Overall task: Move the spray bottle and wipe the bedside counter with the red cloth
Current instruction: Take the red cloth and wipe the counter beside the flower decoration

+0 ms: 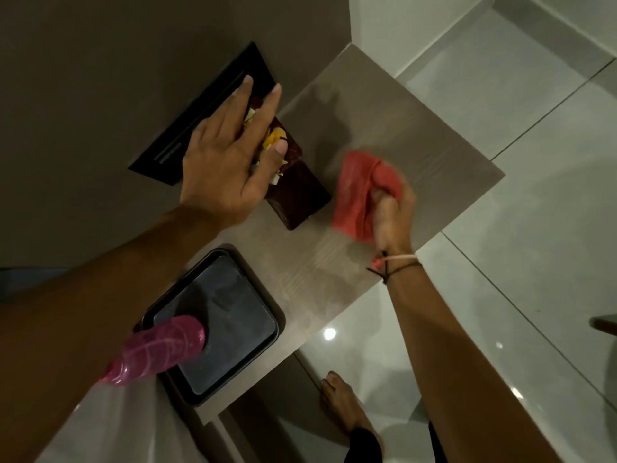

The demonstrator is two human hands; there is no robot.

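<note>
The red cloth point(355, 195) lies bunched on the beige bedside counter point(417, 155), and my right hand point(392, 212) is shut on it, pressing it onto the surface near the counter's front edge. My left hand point(230, 152) reaches over a dark brown box point(300, 192) with yellow and white contents, fingers spread and resting on top of it. A pink translucent spray bottle point(157, 349) leans over a dark tray point(227, 329) at the lower left, partly hidden by my left forearm.
A black wall panel point(187, 128) sits on the brown wall behind the box. Glossy white floor tiles point(534, 228) lie to the right and below the counter. My bare foot point(344, 409) stands on the floor by the counter.
</note>
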